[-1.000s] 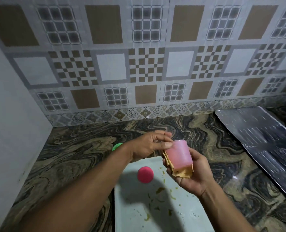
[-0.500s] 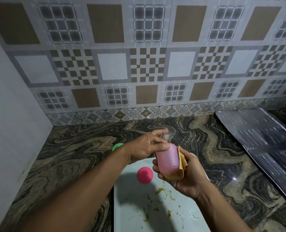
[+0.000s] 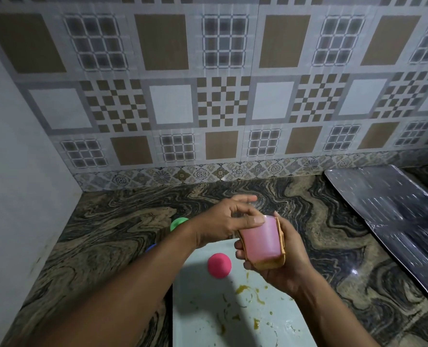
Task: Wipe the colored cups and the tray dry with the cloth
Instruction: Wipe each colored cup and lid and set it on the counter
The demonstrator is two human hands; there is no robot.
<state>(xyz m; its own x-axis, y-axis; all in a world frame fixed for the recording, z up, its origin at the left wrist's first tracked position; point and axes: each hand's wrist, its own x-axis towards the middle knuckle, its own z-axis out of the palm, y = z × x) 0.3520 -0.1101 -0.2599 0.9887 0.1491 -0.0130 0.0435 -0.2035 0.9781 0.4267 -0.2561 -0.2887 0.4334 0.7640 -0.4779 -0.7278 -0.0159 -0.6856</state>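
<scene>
Cloth [image 3: 281, 235] wrapped round pink cup [image 3: 259, 240] inside gripping right hand [image 3: 291, 261], left hand [image 3: 223, 221] pinching rim, presumably to spin it against fabric.

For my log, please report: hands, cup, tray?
Left hand pinches pink cup rim. Right hand holds cloth against it. Tray shows yellow smears; magenta cup on it.

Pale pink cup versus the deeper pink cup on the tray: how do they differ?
The pale pink cup is held up, cradled in the cloth by the right hand, left hand at its rim; the deeper pink cup sits untouched on the tray. The pale pink cup looks translucent and shows its side; the deeper one looks opaque, showing only a round top. Both are pink.
</scene>
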